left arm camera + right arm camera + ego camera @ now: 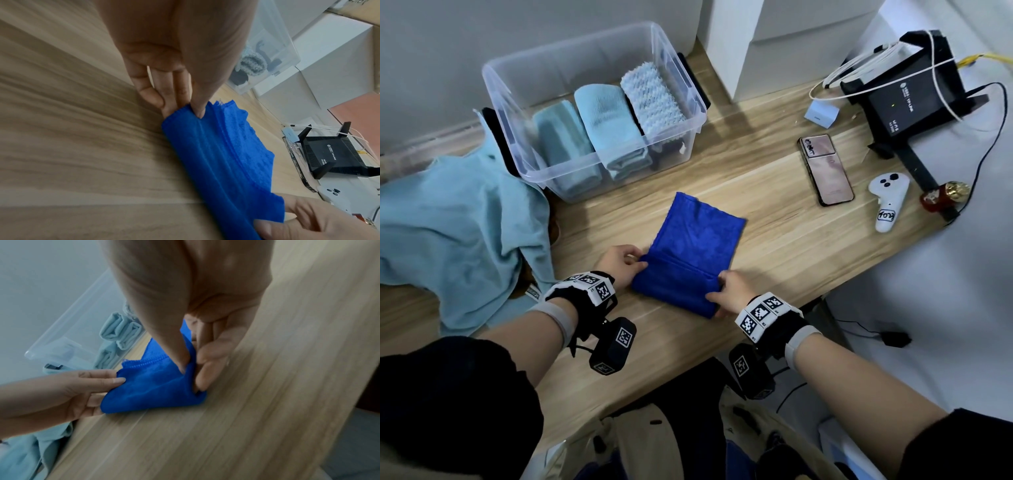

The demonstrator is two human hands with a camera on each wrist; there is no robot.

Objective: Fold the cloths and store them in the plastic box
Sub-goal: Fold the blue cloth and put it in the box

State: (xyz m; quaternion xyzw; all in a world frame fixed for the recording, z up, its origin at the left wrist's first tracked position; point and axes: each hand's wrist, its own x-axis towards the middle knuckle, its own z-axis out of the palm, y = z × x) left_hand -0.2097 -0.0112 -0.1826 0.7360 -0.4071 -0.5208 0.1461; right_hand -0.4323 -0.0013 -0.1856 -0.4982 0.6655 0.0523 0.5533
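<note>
One blue microfiber cloth (695, 253) lies on the wooden counter (784, 246), at the centre of the head view, partly folded: its near portion is doubled over into a thicker band along the lower edge. The left hand (619, 263) pinches the left end of that band between thumb and fingers. The right hand (732, 291) pinches the right end in the same way, thumb on top and fingers beneath the fold. Both wrist views confirm each grip: fingertips closed on blue fabric, with the cloth's stitched hem visible beyond.

One clear plastic box (688, 85) stands in the upper left of the head view, behind the blue cloth and apart from it. It holds three folded cloths set side by side: one teal cloth (565, 140) on the left, one light blue cloth (609, 120) in the middle, and one white-and-blue textured cloth (654, 96) on the right.

One large light blue cloth (458, 233) lies unfolded at the left edge of the frame, touching the box's near left corner.

On the right of the counter are one smartphone (825, 171), one white handheld controller (887, 202), one small pale blue cube (822, 111), and one black router (907, 99) with white cables over it. Each wrist carries one black band bearing square printed markers.
</note>
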